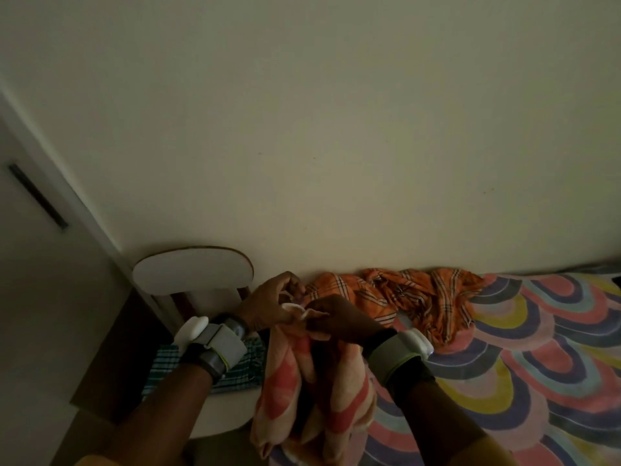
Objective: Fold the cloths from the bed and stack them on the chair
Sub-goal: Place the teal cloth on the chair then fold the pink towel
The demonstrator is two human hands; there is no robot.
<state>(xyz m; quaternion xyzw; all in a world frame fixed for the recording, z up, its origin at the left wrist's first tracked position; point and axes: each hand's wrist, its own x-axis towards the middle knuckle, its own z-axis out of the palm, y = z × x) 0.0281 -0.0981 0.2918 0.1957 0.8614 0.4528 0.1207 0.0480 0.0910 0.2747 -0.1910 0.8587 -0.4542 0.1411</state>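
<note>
A pink and cream striped cloth [312, 381] hangs in front of me over the bed's near left corner. My left hand [272, 304] and my right hand [339, 319] pinch its top edge close together, almost touching. An orange checked cloth [403, 294] lies crumpled on the bed [521, 348] against the wall. The white chair [193, 274] stands left of the bed. A folded blue-green checked cloth [168, 361] lies on its seat, partly hidden by my left forearm.
The bed has a sheet with coloured arches. A plain wall runs behind the bed and chair. A white door or cupboard front [37, 196] with a dark handle stands at the left. The room is dim.
</note>
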